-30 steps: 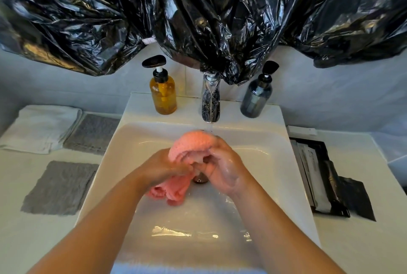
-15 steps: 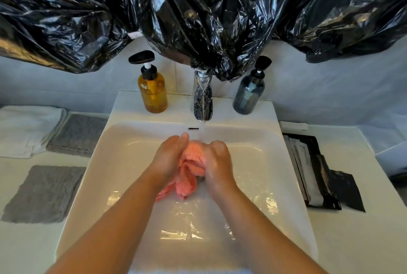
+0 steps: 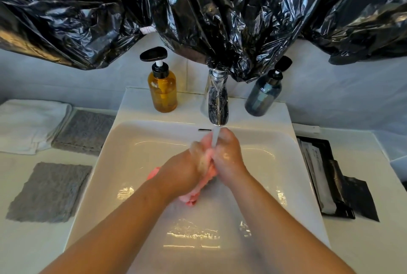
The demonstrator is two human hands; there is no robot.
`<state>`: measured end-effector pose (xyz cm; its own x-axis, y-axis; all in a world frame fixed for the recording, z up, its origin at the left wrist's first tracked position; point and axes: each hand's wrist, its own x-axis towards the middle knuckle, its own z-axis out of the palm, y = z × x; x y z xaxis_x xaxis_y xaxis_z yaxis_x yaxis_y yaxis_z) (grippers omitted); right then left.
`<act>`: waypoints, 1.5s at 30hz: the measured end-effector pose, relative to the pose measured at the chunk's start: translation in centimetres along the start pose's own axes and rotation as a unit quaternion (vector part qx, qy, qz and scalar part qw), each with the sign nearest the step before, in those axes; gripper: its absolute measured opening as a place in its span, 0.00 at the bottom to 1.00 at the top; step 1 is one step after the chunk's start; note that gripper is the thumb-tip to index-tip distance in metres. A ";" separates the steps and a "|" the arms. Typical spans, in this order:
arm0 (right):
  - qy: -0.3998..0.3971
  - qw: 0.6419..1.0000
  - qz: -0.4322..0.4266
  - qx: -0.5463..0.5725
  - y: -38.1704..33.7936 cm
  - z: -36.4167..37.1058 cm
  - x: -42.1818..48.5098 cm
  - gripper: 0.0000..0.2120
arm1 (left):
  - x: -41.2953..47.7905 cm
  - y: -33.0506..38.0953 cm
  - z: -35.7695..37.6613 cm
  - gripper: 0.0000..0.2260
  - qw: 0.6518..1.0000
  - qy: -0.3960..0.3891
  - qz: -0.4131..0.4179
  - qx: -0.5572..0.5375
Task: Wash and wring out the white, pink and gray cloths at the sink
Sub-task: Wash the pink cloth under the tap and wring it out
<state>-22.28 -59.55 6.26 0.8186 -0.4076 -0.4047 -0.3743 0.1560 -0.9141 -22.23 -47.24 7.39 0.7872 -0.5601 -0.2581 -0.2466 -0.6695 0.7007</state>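
Pink cloth (image 3: pixel 191 197), sudsy, bunched between left hand (image 3: pixel 187 173) and right hand (image 3: pixel 229 157)

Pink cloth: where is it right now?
Head view, centre: the pink cloth is bunched between the left hand and right hand over the white sink basin, under water from the chrome tap.

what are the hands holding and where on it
The left hand and right hand both grip the pink cloth round its bunched middle, under the tap; loose ends stick out below the left hand.
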 end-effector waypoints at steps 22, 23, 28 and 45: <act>0.087 0.993 -0.063 -0.056 2.8 4.0 -0.3 0.41 | 3.2 -2.0 -0.5 0.06 0.924 0.196 -0.071 -0.322; 0.093 0.990 -0.066 -0.080 2.5 3.8 0.0 0.38 | 3.2 -1.9 -0.5 0.06 0.928 0.184 -0.065 -0.318; 0.045 0.983 -0.098 -0.150 1.1 1.8 1.0 0.13 | 2.5 -1.6 -0.3 0.06 0.976 0.097 -0.041 -0.191; 0.000 0.995 -0.096 -0.024 2.8 -0.5 -1.3 0.16 | 3.0 -0.8 2.0 0.18 0.901 0.214 -0.111 -0.360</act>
<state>-24.61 -59.04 4.23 0.8775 -0.4250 -0.2222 -0.2308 0.0319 -0.9725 -20.79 -49.37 4.72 0.9560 -0.1092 -0.2723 0.2526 -0.1658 0.9533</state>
